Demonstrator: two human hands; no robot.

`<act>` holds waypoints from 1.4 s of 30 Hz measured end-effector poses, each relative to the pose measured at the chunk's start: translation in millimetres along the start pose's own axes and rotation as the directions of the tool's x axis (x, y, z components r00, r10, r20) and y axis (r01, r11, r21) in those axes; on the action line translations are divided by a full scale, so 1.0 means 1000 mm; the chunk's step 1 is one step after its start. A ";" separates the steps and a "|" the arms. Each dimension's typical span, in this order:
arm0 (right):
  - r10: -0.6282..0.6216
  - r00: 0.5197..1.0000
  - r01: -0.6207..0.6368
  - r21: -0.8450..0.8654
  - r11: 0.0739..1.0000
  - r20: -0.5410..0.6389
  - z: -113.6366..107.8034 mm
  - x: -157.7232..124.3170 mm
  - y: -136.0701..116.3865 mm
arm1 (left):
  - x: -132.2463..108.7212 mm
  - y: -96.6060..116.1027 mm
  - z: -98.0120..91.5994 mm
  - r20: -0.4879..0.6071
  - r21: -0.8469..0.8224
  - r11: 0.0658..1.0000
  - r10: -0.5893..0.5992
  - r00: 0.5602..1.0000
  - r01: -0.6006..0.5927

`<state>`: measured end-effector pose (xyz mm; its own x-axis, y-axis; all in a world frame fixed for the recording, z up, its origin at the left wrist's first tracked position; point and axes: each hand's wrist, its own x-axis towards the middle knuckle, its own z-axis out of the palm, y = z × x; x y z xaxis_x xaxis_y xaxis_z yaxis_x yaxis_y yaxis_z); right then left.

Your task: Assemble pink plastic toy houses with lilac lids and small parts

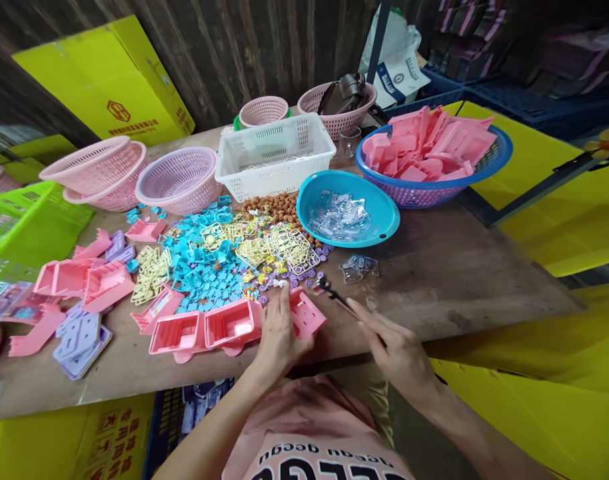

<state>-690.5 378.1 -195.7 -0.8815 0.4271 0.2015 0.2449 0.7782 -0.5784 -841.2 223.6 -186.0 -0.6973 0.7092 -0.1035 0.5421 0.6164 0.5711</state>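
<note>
My left hand (279, 333) rests on a pink plastic toy part (307, 315) at the table's near edge, fingers laid over it and gripping it. My right hand (392, 343) holds a thin black tool (334, 297) whose tip points at a small purple piece near the pink part. Left of my left hand stand two pink open box-shaped parts (204, 330). Beyond them lies a heap of small blue pieces (204, 267), yellow frames (269, 248) and purple discs.
A blue bowl (379, 230) holds clear plastic pieces, with a few more lying beside it. A blue basket (499, 157) holds pink parts. A white basket (274, 157) and pink baskets (179, 180) stand behind. Yellow cartons surround the wooden table (459, 267).
</note>
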 end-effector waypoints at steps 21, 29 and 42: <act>-0.114 0.970 0.116 -0.002 0.993 -0.215 0.012 -0.001 0.011 | -0.003 0.016 -0.012 0.713 -0.687 -0.362 -0.175 0.679 0.630; 0.017 0.999 -0.011 0.122 0.992 -0.052 0.040 0.021 -0.042 | -0.017 0.016 0.001 0.678 -0.725 -0.378 -0.242 0.694 0.576; -0.129 0.933 -0.123 0.634 0.763 0.336 0.066 0.057 0.006 | -0.048 -0.097 -0.066 -0.302 0.354 0.934 0.061 0.951 0.052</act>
<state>-765.5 376.4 -239.8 -0.9896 0.1440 -0.0030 0.0392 0.2491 -0.9677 -891.2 107.3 -182.5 -0.7717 0.6093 0.1824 0.6359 0.7336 0.2399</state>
